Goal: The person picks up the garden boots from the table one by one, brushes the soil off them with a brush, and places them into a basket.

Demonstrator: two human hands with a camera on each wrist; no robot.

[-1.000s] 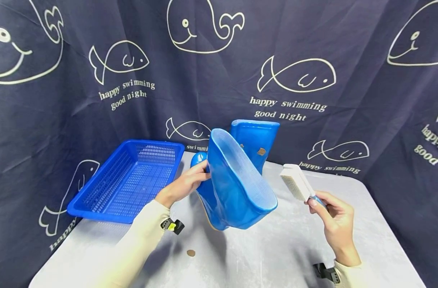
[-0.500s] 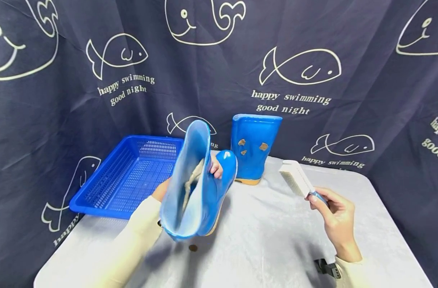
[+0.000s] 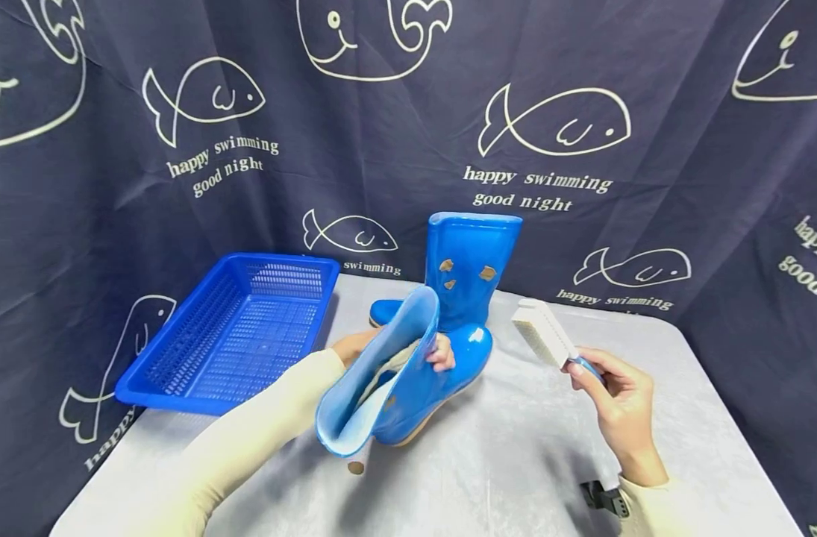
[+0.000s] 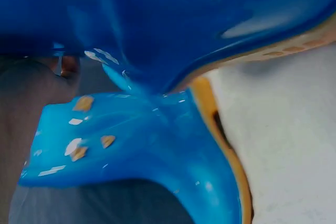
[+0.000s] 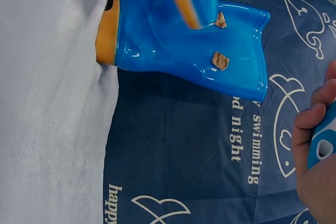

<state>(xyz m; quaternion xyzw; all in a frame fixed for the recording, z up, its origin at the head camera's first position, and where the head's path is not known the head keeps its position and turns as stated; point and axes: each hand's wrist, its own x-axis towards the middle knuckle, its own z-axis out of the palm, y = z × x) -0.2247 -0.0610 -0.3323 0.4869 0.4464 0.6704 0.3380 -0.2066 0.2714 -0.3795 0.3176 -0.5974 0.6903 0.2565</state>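
Observation:
My left hand [image 3: 442,353] grips a blue rain boot [image 3: 408,406] round its shaft, fingertips showing on the near right side. The boot is tilted, its opening towards me and its toe pointing right; a pale strip shows inside. Most of that hand is hidden behind the shaft. In my right hand [image 3: 624,406], thumb and fingers hold the blue handle [image 5: 326,135] of a white scrubbing brush [image 3: 545,334], apart from the boots. Behind the held boot, a second blue rain boot [image 3: 471,257] stands upright with several brown patches on its shaft.
To the left, a blue perforated plastic basket [image 3: 129,391] sits on the light grey tabletop [image 3: 515,462]. A small brown piece [image 3: 356,468] lies near the held boot's opening. Dark blue fish-print fabric [image 3: 381,149] hangs behind the table.
The left hand has turned the held boot, swinging its toe to the right and lowering it, which uncovers the standing boot's patches. The right hand and brush have stayed almost in place.

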